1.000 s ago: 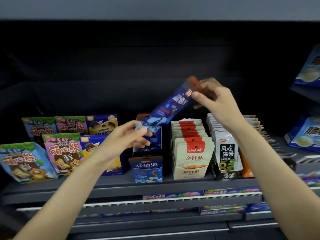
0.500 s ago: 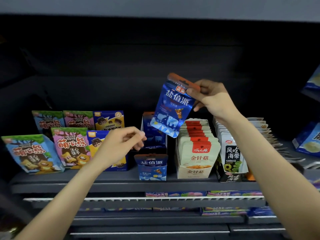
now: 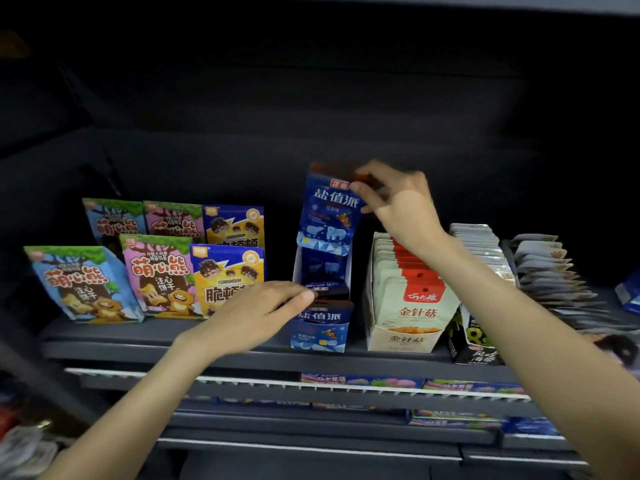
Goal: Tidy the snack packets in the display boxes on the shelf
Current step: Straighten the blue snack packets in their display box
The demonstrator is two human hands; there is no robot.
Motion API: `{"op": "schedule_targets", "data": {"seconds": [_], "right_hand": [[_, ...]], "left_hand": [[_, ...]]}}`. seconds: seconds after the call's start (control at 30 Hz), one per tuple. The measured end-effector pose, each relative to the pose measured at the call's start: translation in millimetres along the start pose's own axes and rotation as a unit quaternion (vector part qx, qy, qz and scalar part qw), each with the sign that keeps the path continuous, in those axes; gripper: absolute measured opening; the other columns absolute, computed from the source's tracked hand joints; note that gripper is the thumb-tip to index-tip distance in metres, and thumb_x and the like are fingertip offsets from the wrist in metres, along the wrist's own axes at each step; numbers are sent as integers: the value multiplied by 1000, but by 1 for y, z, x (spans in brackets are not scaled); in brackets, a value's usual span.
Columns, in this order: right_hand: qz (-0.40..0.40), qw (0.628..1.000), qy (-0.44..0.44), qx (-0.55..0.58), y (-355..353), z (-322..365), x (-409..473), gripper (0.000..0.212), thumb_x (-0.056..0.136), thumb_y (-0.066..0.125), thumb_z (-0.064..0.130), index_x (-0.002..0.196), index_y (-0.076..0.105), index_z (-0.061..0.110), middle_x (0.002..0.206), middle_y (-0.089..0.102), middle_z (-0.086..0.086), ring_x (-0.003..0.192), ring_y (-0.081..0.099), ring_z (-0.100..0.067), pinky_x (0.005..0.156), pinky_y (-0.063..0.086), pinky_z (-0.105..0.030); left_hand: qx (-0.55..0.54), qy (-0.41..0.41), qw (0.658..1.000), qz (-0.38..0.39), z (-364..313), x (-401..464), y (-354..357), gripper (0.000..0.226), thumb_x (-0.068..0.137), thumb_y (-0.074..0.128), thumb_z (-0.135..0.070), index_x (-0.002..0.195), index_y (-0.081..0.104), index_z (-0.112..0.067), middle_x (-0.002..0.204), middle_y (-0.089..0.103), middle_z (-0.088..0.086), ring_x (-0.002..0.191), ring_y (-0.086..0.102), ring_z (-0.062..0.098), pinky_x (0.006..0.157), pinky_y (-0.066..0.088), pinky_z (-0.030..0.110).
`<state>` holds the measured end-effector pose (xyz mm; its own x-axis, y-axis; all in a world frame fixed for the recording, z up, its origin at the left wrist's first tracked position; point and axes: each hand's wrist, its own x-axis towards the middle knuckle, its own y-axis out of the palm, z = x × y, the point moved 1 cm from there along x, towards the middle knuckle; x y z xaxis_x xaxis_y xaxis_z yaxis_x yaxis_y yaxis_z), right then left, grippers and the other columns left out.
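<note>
My right hand pinches the top right corner of a blue snack packet with an orange header, held upright over the back of the blue display box. Its lower edge is at the box's open top. My left hand reaches in from the left, fingertips touching the dark packets near the front of that box. To the right stands a cream display box full of cream and red packets.
Pink, light-blue and dark-blue biscuit bags stand at the shelf's left. Black-and-white seaweed packets and a fanned row of pale packets fill the right. The dark shelf edge runs across below; lower shelves hold flat packets.
My right hand has brought the blue packet down and upright, from tilted in the air to the top of the blue box. My left hand let go earlier and moved right to the box's front packets.
</note>
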<state>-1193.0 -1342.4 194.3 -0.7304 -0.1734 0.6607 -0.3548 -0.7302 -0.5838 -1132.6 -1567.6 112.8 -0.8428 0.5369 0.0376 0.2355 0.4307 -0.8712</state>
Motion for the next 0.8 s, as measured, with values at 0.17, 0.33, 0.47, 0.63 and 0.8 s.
{"op": "schedule_targets", "data": {"seconds": [0.17, 0.33, 0.47, 0.63, 0.8], "right_hand": [[149, 975, -72, -150, 30, -1, -14, 19, 96, 55, 25, 111, 63, 16, 97, 70, -7, 88, 65, -28, 76, 46, -33], [340, 892, -101, -279, 51, -3, -26, 15, 94, 56, 31, 104, 63, 22, 101, 66, -4, 98, 61, -24, 81, 45, -35], [419, 850, -119, -296, 54, 0, -24, 23, 93, 58, 39, 101, 69, 21, 94, 67, 0, 90, 61, -18, 67, 44, -32], [402, 899, -18, -174, 29, -10, 1, 28, 95, 53, 44, 110, 68, 25, 104, 69, 5, 92, 62, -13, 81, 51, -35], [284, 928, -25, -241, 28, -29, 24, 34, 96, 55, 32, 128, 57, 21, 123, 60, -3, 111, 56, -23, 87, 45, -34]], "left_hand": [[2, 3, 1000, -3, 2, -1, 1, 83, 79, 9, -76, 132, 54, -31, 130, 58, -15, 116, 51, 0, 95, 40, 21], [21, 7, 1000, -3, 5, 2, 2, 77, 79, 14, -77, 130, 54, -35, 125, 59, -16, 109, 53, -1, 88, 45, 22], [27, 8, 1000, -6, 4, 3, 2, 65, 86, 24, -74, 130, 53, -36, 126, 58, -15, 109, 53, -2, 88, 46, 23], [34, 3, 999, -7, 2, 3, 1, 67, 85, 21, -69, 133, 51, -35, 127, 57, -15, 102, 48, -6, 84, 40, 18], [19, 10, 999, -33, 7, 3, 3, 77, 83, 13, -76, 130, 55, -31, 122, 62, -13, 106, 55, 0, 87, 47, 25]]}}
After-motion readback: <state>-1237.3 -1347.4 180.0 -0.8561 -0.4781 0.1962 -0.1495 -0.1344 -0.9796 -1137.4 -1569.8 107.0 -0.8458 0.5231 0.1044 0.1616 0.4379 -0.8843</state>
